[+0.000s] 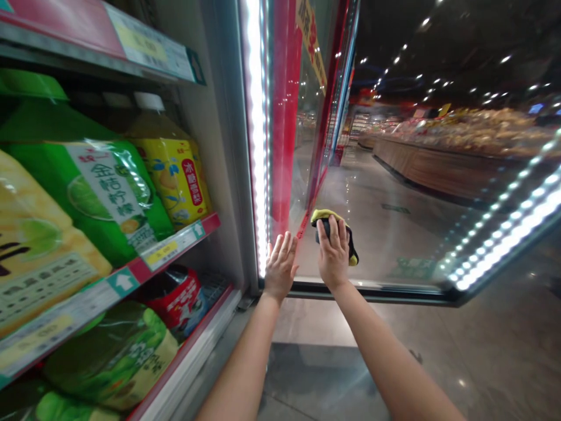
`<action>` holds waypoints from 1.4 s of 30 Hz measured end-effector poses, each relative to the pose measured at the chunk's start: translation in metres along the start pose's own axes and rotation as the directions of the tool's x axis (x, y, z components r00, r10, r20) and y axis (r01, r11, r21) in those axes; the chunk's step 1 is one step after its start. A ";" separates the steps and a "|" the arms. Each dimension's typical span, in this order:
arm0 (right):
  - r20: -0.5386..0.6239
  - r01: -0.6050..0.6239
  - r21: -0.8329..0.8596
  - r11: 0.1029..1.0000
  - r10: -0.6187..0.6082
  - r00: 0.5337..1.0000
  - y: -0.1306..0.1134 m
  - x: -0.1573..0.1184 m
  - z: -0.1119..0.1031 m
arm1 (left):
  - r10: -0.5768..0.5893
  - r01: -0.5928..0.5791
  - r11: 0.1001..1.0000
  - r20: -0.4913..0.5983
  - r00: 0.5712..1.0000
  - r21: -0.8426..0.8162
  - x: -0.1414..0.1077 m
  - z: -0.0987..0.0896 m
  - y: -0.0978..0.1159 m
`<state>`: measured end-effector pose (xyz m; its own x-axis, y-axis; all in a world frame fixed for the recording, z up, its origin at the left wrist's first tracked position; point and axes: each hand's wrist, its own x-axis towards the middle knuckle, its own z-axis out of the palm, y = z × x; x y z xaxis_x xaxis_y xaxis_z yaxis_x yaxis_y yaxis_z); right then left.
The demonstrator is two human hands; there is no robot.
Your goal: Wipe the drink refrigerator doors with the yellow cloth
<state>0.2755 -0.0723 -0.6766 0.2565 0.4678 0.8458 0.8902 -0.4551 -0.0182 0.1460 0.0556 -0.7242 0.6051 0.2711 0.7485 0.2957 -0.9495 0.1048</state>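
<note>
My right hand (333,251) presses a yellow and black cloth (353,251) against the lower part of a glass cooler door (394,234). The fingers are bent over the cloth, and its yellow edge shows above them. My left hand (281,266) lies flat with fingers stretched out near the door's lower left corner, beside the bright light strip (258,146). Nothing shows in the left hand. The door stands swung open, its dark bottom frame (372,292) just below both hands.
On the left, cooler shelves (144,266) with price labels hold green bottles (100,187), a yellow-labelled bottle (182,175) and a red-labelled bottle (179,298). Through the glass a wood-sided produce stand (421,166) shows. A tiled floor (495,351) lies below the door.
</note>
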 end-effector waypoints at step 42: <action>0.233 0.376 0.145 0.915 -0.401 0.886 -0.071 0.000 0.013 | -0.038 0.047 0.998 -0.258 0.965 0.029 -0.028 -0.026 -0.039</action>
<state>0.2168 -0.0301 -0.6819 -0.0420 0.7734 0.6325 0.9658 -0.1307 0.2239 0.0985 0.0808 -0.7316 0.3823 0.2570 0.8876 0.3450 -0.9308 0.1209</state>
